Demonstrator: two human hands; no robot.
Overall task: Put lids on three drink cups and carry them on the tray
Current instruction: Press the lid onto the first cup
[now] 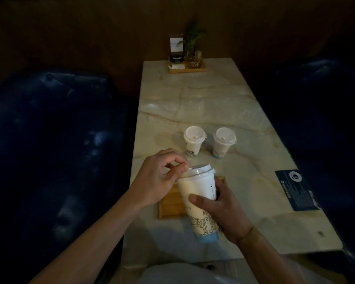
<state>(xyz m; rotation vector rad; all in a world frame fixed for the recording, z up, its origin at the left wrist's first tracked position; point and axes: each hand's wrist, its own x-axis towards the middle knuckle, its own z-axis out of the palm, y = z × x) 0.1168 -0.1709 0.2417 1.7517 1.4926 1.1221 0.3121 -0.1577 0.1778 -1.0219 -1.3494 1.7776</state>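
Your right hand (223, 214) holds the tall white paper cup (197, 201) tilted; your left grip (162, 177) pinches the white plastic lid (201, 168), unseated above its rim.

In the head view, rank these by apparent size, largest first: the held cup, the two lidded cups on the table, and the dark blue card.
1. Held cup, though it is nearest the camera.
2. Dark blue card.
3. Left lidded cup and right lidded cup: alike, unranked.

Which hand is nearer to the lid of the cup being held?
Left. The left hand pinches the lid at its edge; the right hand grips the held cup lower, below the lid.
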